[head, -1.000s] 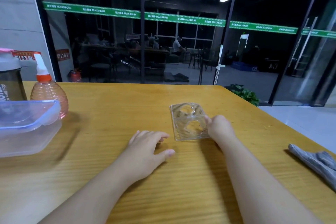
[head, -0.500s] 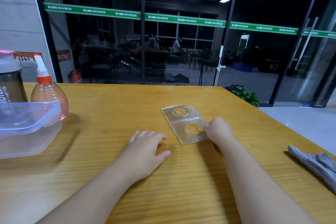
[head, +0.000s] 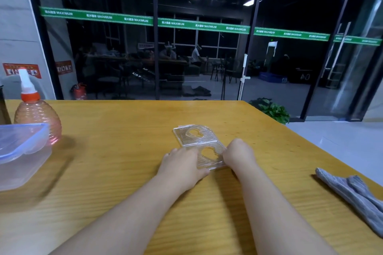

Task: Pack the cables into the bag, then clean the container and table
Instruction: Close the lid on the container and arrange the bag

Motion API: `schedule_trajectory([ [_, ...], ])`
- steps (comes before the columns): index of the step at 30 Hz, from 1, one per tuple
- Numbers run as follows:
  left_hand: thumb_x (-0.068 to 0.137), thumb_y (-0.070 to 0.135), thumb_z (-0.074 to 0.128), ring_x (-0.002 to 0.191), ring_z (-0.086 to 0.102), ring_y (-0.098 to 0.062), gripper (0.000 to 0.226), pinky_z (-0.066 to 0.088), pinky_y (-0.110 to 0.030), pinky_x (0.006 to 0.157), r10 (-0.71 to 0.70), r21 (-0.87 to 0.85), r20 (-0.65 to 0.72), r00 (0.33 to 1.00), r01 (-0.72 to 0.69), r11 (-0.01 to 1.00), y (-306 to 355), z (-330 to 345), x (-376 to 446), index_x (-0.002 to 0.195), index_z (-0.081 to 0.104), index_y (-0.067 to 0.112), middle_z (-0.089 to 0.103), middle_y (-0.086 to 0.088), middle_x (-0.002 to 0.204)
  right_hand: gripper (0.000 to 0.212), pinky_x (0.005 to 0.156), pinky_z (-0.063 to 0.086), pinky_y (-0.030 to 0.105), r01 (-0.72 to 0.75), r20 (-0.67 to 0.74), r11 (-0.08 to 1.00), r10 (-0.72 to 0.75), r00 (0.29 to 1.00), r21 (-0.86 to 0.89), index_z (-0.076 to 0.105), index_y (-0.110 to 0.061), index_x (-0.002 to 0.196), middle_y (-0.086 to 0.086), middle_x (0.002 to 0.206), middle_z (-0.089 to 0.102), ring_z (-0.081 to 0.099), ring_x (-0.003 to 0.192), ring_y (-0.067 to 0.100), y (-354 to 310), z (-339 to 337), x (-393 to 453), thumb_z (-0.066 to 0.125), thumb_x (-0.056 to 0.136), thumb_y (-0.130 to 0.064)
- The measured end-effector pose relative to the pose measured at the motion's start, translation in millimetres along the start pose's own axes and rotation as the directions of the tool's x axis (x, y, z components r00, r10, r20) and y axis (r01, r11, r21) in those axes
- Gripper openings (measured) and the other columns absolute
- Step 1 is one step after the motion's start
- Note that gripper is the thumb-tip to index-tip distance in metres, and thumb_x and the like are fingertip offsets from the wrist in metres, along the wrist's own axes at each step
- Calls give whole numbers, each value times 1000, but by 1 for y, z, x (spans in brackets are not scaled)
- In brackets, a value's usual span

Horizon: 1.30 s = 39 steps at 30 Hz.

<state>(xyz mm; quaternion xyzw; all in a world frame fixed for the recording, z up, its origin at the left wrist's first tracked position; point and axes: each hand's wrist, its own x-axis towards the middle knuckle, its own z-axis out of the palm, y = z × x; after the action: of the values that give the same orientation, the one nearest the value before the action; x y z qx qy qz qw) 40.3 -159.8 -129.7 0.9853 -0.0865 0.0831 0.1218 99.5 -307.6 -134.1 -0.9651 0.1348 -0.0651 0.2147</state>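
We hold the clear ribbed tray (head: 199,144) near the middle of the table (head: 124,130), left hand (head: 182,166) and right hand (head: 238,154) each gripping its near corners, seemingly to lift it. The lidded container (head: 22,151) sits at the left edge, the grey cloth (head: 352,194) at the right edge.

- A green strip (head: 202,26) across the glass wall repeats the word "MAXIMUM" after small characters too small to read.
- Beyond the glass, a dark box (head: 303,76) bears a mirrored "04".
- Red wall notices (head: 21,70) stay illegible.
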Motion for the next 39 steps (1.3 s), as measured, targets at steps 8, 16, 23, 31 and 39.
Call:
schedule_trajectory([
  [8, 90, 45, 52, 112, 47, -22, 34, 37, -35, 92, -6, 58, -73, 997, 10, 998, -4, 5, 7, 115, 55, 23, 61, 2, 115, 32, 85, 48, 33, 15, -20, 992, -12, 1000, 122, 60, -10, 113, 11, 113, 63, 58, 107, 31, 0, 1, -4, 63, 88, -29],
  [16, 92, 38, 51, 110, 48, -22, 26, 35, -35, 92, 4, 89, -89, 996, 4, 996, -6, 3, 8, 111, 59, 21, 62, 2, 112, 36, 88, 47, 34, 16, -41, 989, -10, 999, 147, 60, -11, 116, 11, 119, 61, 54, 113, 30, 0, 3, -3, 64, 88, -33],
  [23, 91, 47, 50, 114, 45, -21, 32, 33, -35, 92, -24, 53, -94, 995, 29, 998, -10, -6, -1, 111, 58, 24, 60, 4, 113, 35, 90, 48, 37, 34, -108, 992, -21, 994, 118, 61, -10, 116, 11, 115, 63, 55, 110, 32, -2, 0, -5, 51, 93, -35],
  [31, 88, 50, 51, 130, 31, -20, 48, 21, -37, 109, -195, 118, -224, 955, 225, 967, -82, -53, -27, 131, 44, 30, 42, 4, 137, 36, 98, 35, 36, 169, -42, 979, -166, 985, 113, 60, -28, 123, 2, 125, 60, 35, 126, 27, -11, -3, -19, 49, 91, -42],
  [39, 83, 32, 63, 132, 31, -22, 39, 12, -44, 113, -352, 19, -517, 781, 421, 907, -174, -78, -50, 121, 56, 26, 49, -3, 131, 59, 96, 42, 37, 354, 49, 933, -351, 935, -63, 59, -34, 121, -5, 124, 60, 48, 121, 20, -38, 4, -43, 58, 75, -70],
])
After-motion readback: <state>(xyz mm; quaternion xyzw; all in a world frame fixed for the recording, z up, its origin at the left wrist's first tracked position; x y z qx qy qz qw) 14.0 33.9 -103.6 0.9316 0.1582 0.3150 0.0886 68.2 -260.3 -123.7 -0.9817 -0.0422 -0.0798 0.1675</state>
